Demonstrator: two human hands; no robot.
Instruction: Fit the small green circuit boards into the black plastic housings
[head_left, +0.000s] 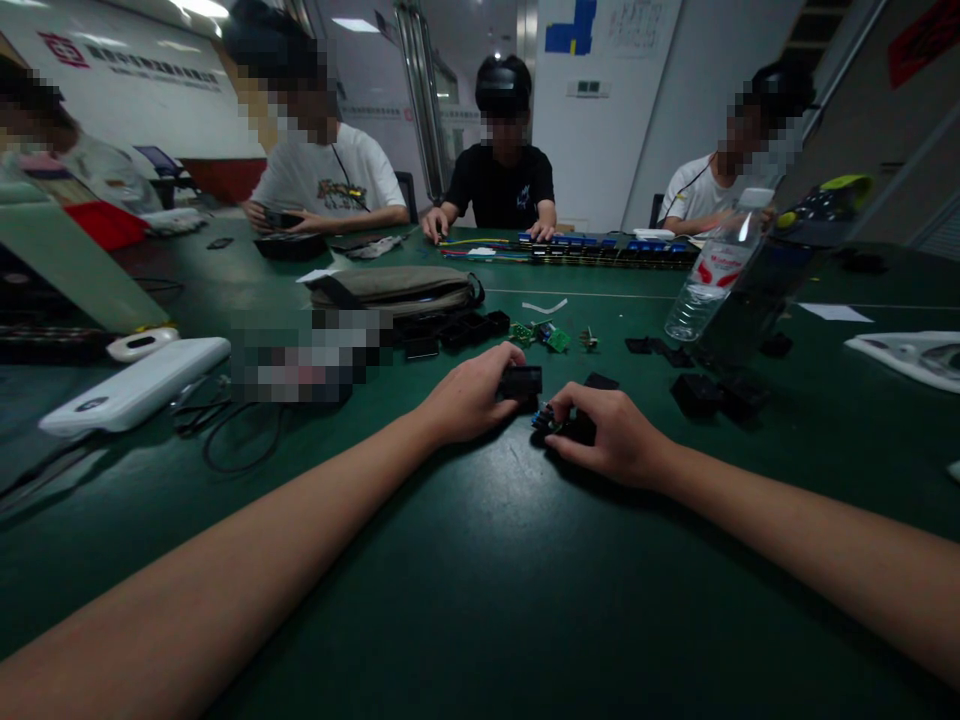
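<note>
My left hand (474, 394) is closed around a small black plastic housing (523, 380), whose end sticks out past the fingers toward the right. Just right of it and a little nearer to me, my right hand (616, 432) pinches a small circuit board part (543, 416) with blue pieces between thumb and forefinger. Housing and board part are close but apart. Beyond both hands lie several loose green circuit boards (553, 337) on the dark green table (480, 590). A flat black piece (601, 381) lies behind my right hand.
Black casings (465, 328) and a grey-brown pouch (405, 288) lie beyond my left hand. To the right stand a water bottle (712, 270) and black boxes (697, 395). A white power bank (139, 385) and cables are at left. Several people sit across the table.
</note>
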